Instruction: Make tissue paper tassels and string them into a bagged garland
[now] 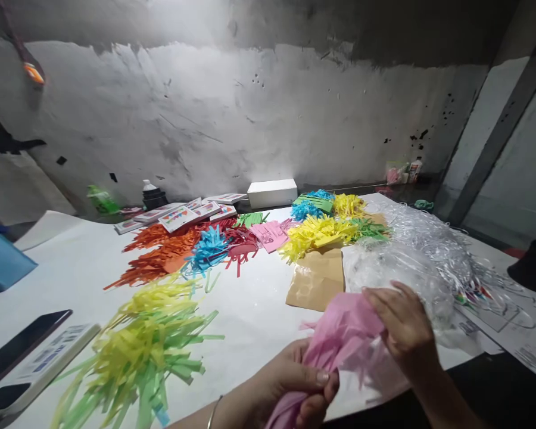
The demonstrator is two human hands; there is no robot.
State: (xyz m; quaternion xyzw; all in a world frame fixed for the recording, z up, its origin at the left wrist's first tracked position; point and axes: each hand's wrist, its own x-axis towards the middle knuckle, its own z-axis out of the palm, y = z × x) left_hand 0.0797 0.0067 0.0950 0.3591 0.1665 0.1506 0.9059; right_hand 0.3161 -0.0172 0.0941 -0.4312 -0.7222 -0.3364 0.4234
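My left hand point(290, 384) grips the lower end of a pink fringed paper tassel point(339, 339) at the near edge of the white table point(254, 310). My right hand point(404, 325) pinches the tassel's upper end, fingers curled over the pink strips. Just left of my hands lies a yellow and green fringed paper pile point(143, 351). Behind my right hand sits a heap of clear plastic sleeves point(411, 256).
Farther back lie orange point(161, 256), blue point(209, 250), red, pink and yellow point(312, 232) fringed paper piles, a brown paper bag point(317, 280), printed cards point(183, 214), a white box point(272, 192) and a dark bottle point(153, 195). A phone point(20, 345) lies at the left edge.
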